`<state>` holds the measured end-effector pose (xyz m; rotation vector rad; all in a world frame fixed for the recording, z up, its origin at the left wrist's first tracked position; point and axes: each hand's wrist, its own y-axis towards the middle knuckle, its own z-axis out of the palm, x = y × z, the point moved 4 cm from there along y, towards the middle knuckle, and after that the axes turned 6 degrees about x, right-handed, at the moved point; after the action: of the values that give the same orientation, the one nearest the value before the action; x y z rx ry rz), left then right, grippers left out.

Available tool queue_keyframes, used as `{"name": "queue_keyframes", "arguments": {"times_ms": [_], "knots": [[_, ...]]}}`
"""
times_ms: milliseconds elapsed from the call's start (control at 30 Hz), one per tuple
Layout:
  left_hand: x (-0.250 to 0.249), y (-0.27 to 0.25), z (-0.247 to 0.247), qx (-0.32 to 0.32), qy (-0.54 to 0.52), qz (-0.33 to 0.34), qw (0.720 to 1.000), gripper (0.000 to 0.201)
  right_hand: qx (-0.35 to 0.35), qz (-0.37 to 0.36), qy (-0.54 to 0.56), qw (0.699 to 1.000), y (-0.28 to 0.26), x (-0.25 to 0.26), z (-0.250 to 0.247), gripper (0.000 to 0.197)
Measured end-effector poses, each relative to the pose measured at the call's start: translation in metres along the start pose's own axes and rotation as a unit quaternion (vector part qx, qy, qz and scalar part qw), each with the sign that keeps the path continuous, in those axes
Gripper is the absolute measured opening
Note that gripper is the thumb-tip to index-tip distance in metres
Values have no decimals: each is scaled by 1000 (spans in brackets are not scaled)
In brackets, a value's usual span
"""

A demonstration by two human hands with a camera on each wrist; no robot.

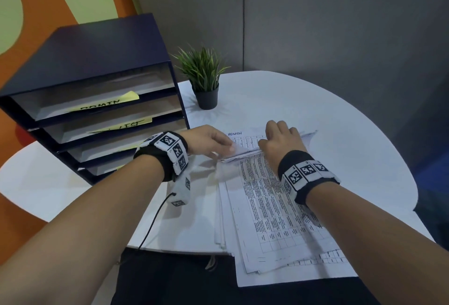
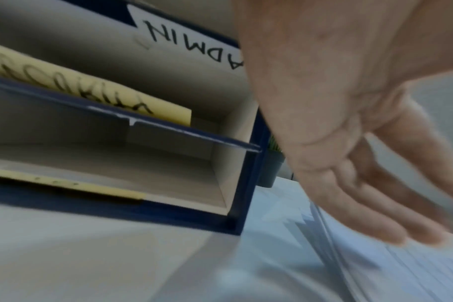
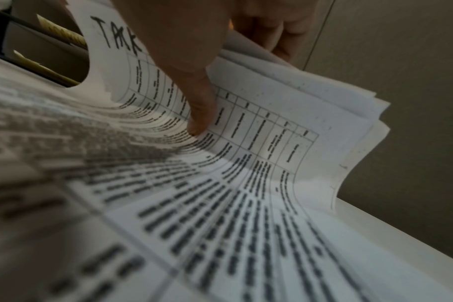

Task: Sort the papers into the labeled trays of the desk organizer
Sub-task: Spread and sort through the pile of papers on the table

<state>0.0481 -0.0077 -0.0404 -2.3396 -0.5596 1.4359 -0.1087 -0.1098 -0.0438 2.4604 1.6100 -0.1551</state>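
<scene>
A stack of printed papers (image 1: 272,210) lies on the white round table (image 1: 345,122) in front of me. My right hand (image 1: 279,140) grips the far ends of several sheets and curls them upward. Its thumb (image 3: 198,116) presses a sheet with a table and a handwritten heading, and the fingers are behind the bundle. My left hand (image 1: 227,145) reaches to the left edge of the lifted sheets, its straight fingers (image 2: 391,222) touching them. Beyond the lifted ends lies a sheet marked ADMIN (image 1: 235,133). The navy desk organizer (image 1: 97,56) stands at the left with yellow labels (image 1: 107,104) in its trays.
A small potted plant (image 1: 204,78) stands behind the papers, right of the organizer. A grey wall closes the back. The near ends of the papers hang over the table's front edge. A black cable (image 1: 155,219) hangs from my left wrist band.
</scene>
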Motion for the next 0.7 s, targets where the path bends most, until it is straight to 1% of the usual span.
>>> {"name": "queue_keyframes", "arguments": {"times_ms": [33, 67, 100, 133, 167, 200, 233, 300, 333, 400, 500, 533, 567, 600, 667, 700], "knots": [[1, 4, -1, -17, -52, 2, 998, 29, -15, -5, 6, 1000, 0, 0, 1, 26], [3, 8, -4, -63, -90, 6, 994, 32, -22, -13, 12, 1000, 0, 0, 0, 27], [5, 12, -9, -135, -89, 5, 987, 36, -22, -21, 18, 999, 0, 1, 0, 29], [8, 15, -13, -210, -50, -4, 976, 41, -8, -25, 25, 999, 1, 2, 0, 31], [8, 17, -15, -257, 11, -18, 966, 45, 21, -28, 33, 999, 2, 2, 1, 32], [7, 20, -13, -272, 71, -36, 959, 51, 42, -24, 40, 998, 1, 2, 3, 31], [6, 23, -9, -265, 116, -55, 956, 58, 61, -19, 39, 997, 1, 0, 5, 31], [3, 30, -1, -239, 165, -81, 953, 68, 91, -14, 38, 995, 0, -1, 6, 32], [2, 33, 1, -238, 178, -83, 951, 69, 93, -12, 34, 995, 0, -1, 5, 33], [1, 36, 2, -263, 166, -75, 947, 58, 88, -13, 29, 996, 1, -2, 5, 34], [-2, 32, 0, -312, 144, -47, 938, 26, 96, -13, 27, 995, 1, -2, 6, 34], [-3, 30, 0, -323, 143, -37, 935, 20, 99, -12, 27, 995, 2, -2, 6, 33], [-5, 28, 1, -332, 142, -26, 932, 18, 101, -11, 29, 994, 2, -2, 6, 33], [-7, 25, 1, -341, 140, -14, 930, 21, 102, -11, 29, 994, 2, -2, 6, 34], [-8, 19, 3, -366, 126, 13, 922, 33, 104, -11, 31, 994, 3, -3, 7, 35], [-7, 16, 4, -380, 114, 22, 917, 36, 103, -12, 31, 994, 3, -3, 7, 36]]}}
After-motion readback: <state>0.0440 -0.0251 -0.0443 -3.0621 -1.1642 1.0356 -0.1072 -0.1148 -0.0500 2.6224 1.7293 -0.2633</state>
